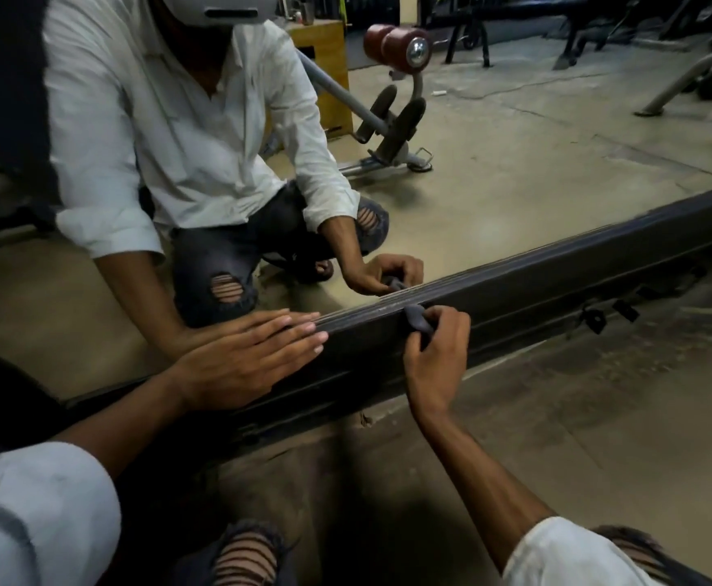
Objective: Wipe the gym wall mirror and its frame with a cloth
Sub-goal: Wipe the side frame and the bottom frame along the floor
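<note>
Gym floor (pixel 557 416), bench (pixel 396 133), right fingers (pixel 451 327) pinching cloth (pixel 415 321), left fingers (pixel 286 332) straight, maybe pressing frame (pixel 557 289)

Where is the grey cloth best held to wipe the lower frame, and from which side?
Likely grip the bunched tail of the cloth below the frame's top edge, from the floor side, as the right hand does: the free end drapes over the edge.

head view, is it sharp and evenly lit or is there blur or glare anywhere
Head view: dim, warm light with no strong glare on the mirror; the right hand pinching the cloth and the flat left hand on the frame are fairly sharp; the frame and floor smear into blur toward the right edge.
</note>
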`<state>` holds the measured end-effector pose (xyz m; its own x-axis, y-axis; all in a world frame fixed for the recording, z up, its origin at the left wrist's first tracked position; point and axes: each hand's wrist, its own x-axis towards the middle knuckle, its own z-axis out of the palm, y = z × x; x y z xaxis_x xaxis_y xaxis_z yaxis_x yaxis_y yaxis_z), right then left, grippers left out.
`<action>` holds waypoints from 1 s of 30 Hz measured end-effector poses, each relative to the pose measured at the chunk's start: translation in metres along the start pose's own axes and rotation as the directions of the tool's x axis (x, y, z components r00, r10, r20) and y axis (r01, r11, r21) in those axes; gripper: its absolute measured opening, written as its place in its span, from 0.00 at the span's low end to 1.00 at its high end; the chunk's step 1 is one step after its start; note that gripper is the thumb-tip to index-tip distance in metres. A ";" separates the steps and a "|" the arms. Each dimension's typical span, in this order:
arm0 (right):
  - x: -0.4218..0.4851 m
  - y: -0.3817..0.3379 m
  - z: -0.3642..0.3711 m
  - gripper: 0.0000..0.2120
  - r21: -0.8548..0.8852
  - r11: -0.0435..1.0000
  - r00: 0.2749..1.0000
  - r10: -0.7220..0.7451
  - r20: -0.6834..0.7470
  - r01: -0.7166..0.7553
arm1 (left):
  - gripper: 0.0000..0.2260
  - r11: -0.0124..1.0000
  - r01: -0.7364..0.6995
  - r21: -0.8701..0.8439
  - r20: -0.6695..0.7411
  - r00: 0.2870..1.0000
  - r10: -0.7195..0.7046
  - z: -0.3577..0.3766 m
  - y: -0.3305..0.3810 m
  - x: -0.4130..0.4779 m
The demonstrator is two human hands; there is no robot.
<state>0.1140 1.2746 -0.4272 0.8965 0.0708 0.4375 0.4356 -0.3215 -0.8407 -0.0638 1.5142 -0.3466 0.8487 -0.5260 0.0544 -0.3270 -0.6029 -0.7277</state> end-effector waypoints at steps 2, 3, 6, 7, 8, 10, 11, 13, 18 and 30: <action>-0.004 -0.011 -0.004 0.16 -0.009 0.976 0.964 -0.211 0.160 0.215 | 0.28 1.000 -0.007 -0.002 0.012 1.000 0.007 0.000 0.000 -0.002; -0.005 -0.016 -0.008 0.18 0.017 0.938 0.904 -0.338 0.262 0.346 | 0.29 1.000 -0.015 0.012 0.009 1.000 0.014 0.000 0.002 0.003; 0.017 -0.028 -0.022 0.19 -0.012 0.837 0.789 -0.510 0.344 0.546 | 0.32 1.000 -0.004 0.021 0.018 1.000 0.003 -0.001 0.007 0.036; 0.031 -0.026 -0.026 0.17 -0.073 0.858 0.838 -0.473 0.271 0.508 | 0.34 0.999 -0.016 0.029 0.016 1.000 0.016 0.000 0.008 0.055; 0.046 -0.022 -0.032 0.16 -0.133 0.898 0.902 -0.397 0.171 0.420 | 0.37 0.999 -0.023 0.025 0.019 1.000 0.022 -0.001 0.008 0.073; 0.065 -0.009 -0.040 0.16 -0.202 0.943 0.965 -0.256 0.061 0.263 | 0.40 0.999 -0.021 0.030 0.025 0.999 0.020 0.000 0.007 0.098; 0.066 -0.003 -0.041 0.16 -0.212 0.939 0.963 -0.263 0.058 0.270 | 0.40 0.999 -0.019 0.039 0.024 1.000 0.018 0.002 0.006 0.103; 0.053 0.000 -0.034 0.16 -0.208 0.898 0.921 -0.368 0.126 0.387 | 0.39 0.999 -0.021 0.031 0.010 1.000 0.021 0.007 0.007 0.106; 0.044 -0.007 -0.027 0.15 -0.153 0.851 0.857 -0.466 0.220 0.502 | 0.38 0.999 -0.019 0.030 0.000 1.000 0.019 0.007 0.009 0.105; 0.014 0.006 -0.005 0.19 -0.003 0.955 0.929 -0.287 0.235 0.295 | 0.37 0.997 -0.009 0.073 0.003 1.000 0.009 0.007 0.008 0.105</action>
<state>0.1291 1.2692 -0.4248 0.7269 0.3798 0.5722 0.6808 -0.2888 -0.6731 0.0257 1.4579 -0.3517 0.8472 -0.5292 0.0459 -0.3033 -0.5529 -0.7761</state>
